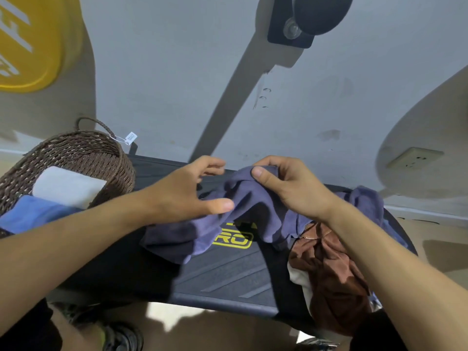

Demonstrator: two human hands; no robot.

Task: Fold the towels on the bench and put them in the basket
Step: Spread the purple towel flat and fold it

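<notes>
Right hand (286, 188) pinched purple towel (253, 214) mid-frame over counter (228, 277); left hand (187, 191) spread wide, touching it. Risk: one-point grip, towel could bunch or drag brown towel (329, 269) off. Basket (76, 158) left.

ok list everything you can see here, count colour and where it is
purple towel: 1, purple, mid bench, unfolded, lifted at one edge
brown towel: 1, rust brown, crumpled, right end of bench
white cloth: 1, white, partly under the brown towel
basket: 1, brown woven, left end of bench
white towel: 1, white, folded, in basket
blue towel: 1, blue, in basket
bench: 1, black with yellow logo
wall socket: 1, cream, right
left hand: open, touching purple towel
right hand: pinch grip on purple towel
</notes>
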